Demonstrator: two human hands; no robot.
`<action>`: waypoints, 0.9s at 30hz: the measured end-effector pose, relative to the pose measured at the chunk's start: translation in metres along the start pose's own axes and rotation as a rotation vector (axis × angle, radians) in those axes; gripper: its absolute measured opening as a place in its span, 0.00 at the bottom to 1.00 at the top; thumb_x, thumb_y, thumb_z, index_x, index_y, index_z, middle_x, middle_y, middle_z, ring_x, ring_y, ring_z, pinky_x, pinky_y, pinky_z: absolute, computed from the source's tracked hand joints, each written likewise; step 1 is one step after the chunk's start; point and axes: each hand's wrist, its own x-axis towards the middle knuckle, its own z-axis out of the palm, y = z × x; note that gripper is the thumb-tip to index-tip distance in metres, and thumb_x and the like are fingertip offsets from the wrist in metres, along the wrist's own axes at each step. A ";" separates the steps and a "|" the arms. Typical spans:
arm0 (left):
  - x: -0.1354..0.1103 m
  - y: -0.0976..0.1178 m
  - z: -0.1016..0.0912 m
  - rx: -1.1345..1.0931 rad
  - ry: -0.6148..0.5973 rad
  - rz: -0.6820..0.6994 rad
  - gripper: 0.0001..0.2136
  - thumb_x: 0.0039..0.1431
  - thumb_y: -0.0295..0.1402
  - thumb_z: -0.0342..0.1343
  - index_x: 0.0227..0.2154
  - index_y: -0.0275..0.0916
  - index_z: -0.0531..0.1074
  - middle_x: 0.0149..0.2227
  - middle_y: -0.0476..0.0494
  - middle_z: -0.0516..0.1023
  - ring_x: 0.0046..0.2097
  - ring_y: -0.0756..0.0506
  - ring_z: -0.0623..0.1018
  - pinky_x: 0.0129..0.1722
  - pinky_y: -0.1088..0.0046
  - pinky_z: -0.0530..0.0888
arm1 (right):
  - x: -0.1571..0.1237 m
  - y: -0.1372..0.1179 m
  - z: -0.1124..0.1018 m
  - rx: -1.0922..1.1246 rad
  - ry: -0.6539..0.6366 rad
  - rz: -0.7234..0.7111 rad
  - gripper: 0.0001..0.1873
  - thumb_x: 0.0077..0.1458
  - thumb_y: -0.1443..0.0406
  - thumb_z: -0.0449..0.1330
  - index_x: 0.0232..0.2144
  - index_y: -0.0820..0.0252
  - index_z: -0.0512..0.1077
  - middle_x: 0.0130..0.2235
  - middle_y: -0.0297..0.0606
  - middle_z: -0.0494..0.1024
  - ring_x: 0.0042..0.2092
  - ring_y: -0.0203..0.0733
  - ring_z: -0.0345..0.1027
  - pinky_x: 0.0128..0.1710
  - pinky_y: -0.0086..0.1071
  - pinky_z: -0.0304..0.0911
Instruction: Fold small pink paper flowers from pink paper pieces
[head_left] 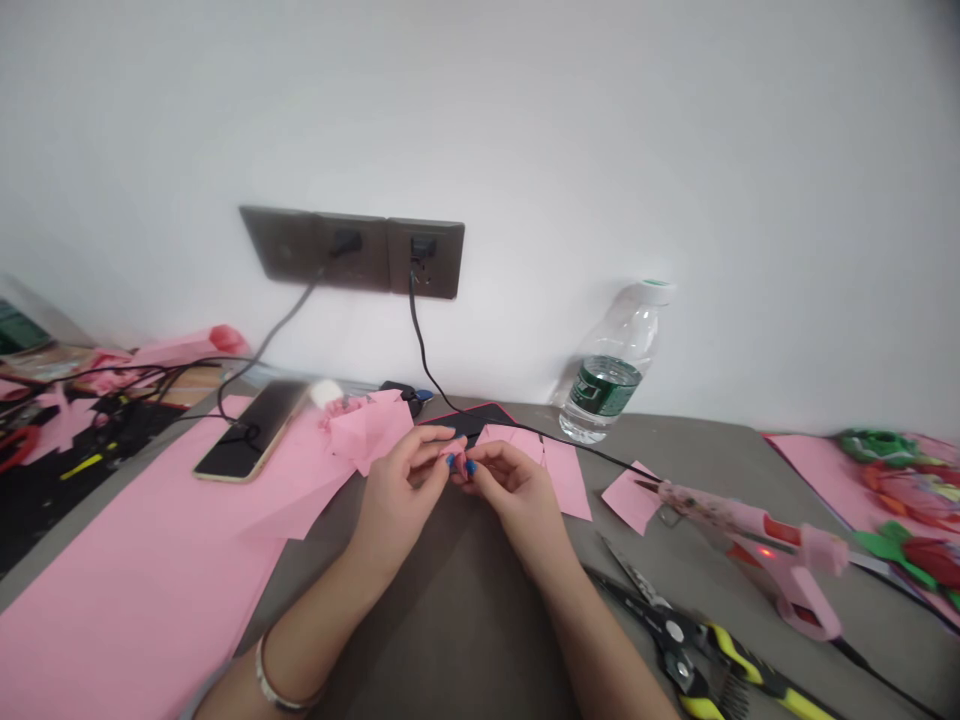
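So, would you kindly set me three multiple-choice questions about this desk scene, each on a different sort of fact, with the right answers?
1. Where is the clear plastic water bottle relative to the person's right hand?
A) Beyond it, beside the white wall
B) Underneath it
C) Far to its left, beside a black phone

2. How many dark grey wall socket panels are there?
A) Two
B) Four
C) Three

3. What state is the pink hot glue gun in?
A) Gripped in the right hand
B) Lying on the grey desktop
C) Hanging from the wall

Answers:
1. A: the bottle shows past the hand, at the wall.
2. C: three panels adjoin in a row.
3. B: it lies apart from the right hand and left hand, which pinch a small pink paper piece.
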 end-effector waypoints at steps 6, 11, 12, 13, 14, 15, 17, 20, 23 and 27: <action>0.000 0.000 0.000 0.039 -0.026 -0.005 0.09 0.60 0.31 0.55 0.43 0.40 0.72 0.44 0.40 0.83 0.48 0.41 0.82 0.45 0.68 0.80 | -0.002 0.003 0.002 -0.046 0.013 -0.102 0.11 0.48 0.60 0.66 0.29 0.56 0.67 0.31 0.32 0.72 0.31 0.37 0.73 0.34 0.32 0.73; 0.001 0.001 0.001 0.050 -0.021 -0.013 0.06 0.59 0.31 0.56 0.40 0.41 0.72 0.41 0.41 0.84 0.47 0.40 0.82 0.44 0.67 0.80 | -0.005 0.001 0.000 -0.230 0.022 -0.147 0.08 0.53 0.62 0.61 0.28 0.55 0.64 0.29 0.31 0.71 0.29 0.37 0.70 0.28 0.29 0.67; 0.001 0.001 0.001 0.050 -0.020 -0.017 0.06 0.58 0.31 0.57 0.39 0.41 0.72 0.40 0.41 0.84 0.46 0.40 0.82 0.43 0.67 0.80 | -0.005 0.000 0.000 -0.261 0.018 -0.152 0.07 0.53 0.63 0.61 0.27 0.55 0.65 0.28 0.31 0.70 0.28 0.37 0.70 0.27 0.29 0.65; 0.002 0.001 0.001 0.049 -0.017 -0.021 0.07 0.58 0.32 0.57 0.39 0.41 0.72 0.39 0.41 0.84 0.45 0.40 0.83 0.43 0.67 0.80 | -0.005 -0.001 0.000 -0.288 0.013 -0.157 0.07 0.53 0.63 0.60 0.27 0.56 0.65 0.28 0.30 0.70 0.27 0.36 0.68 0.27 0.28 0.64; 0.002 0.000 0.000 0.047 -0.013 -0.025 0.07 0.58 0.32 0.57 0.39 0.40 0.72 0.39 0.41 0.84 0.44 0.41 0.83 0.43 0.67 0.80 | -0.005 -0.001 0.000 -0.311 0.012 -0.164 0.06 0.53 0.63 0.60 0.27 0.56 0.65 0.27 0.30 0.70 0.26 0.36 0.67 0.26 0.28 0.62; 0.002 0.000 0.000 0.046 -0.005 -0.029 0.07 0.58 0.33 0.58 0.39 0.40 0.72 0.38 0.42 0.84 0.43 0.41 0.83 0.42 0.67 0.80 | -0.005 -0.001 0.000 -0.335 0.013 -0.176 0.05 0.53 0.64 0.59 0.27 0.56 0.66 0.26 0.30 0.69 0.26 0.36 0.66 0.25 0.28 0.60; 0.002 0.000 0.000 0.048 0.011 -0.041 0.08 0.57 0.33 0.58 0.39 0.40 0.72 0.36 0.43 0.85 0.40 0.42 0.84 0.42 0.68 0.79 | -0.004 -0.002 -0.001 -0.388 0.019 -0.210 0.04 0.52 0.65 0.59 0.27 0.56 0.67 0.26 0.31 0.69 0.26 0.35 0.63 0.25 0.27 0.56; 0.003 -0.001 -0.001 0.031 0.021 -0.069 0.08 0.57 0.34 0.59 0.39 0.40 0.72 0.33 0.44 0.84 0.38 0.42 0.84 0.40 0.69 0.78 | -0.004 -0.002 -0.002 -0.458 0.001 -0.263 0.02 0.53 0.67 0.58 0.28 0.56 0.69 0.28 0.32 0.70 0.27 0.36 0.62 0.25 0.28 0.55; 0.004 -0.003 -0.002 -0.048 0.028 -0.109 0.09 0.57 0.35 0.59 0.40 0.39 0.72 0.33 0.43 0.84 0.37 0.43 0.83 0.39 0.70 0.78 | -0.005 -0.004 -0.003 -0.512 -0.033 -0.314 0.04 0.55 0.69 0.56 0.30 0.57 0.71 0.30 0.34 0.71 0.29 0.37 0.63 0.26 0.29 0.56; 0.006 -0.005 -0.003 -0.135 0.040 -0.158 0.12 0.55 0.36 0.61 0.40 0.37 0.71 0.32 0.43 0.84 0.35 0.45 0.83 0.38 0.70 0.79 | -0.007 -0.009 -0.004 -0.570 -0.088 -0.387 0.09 0.58 0.71 0.53 0.33 0.56 0.73 0.34 0.37 0.70 0.32 0.39 0.65 0.29 0.30 0.58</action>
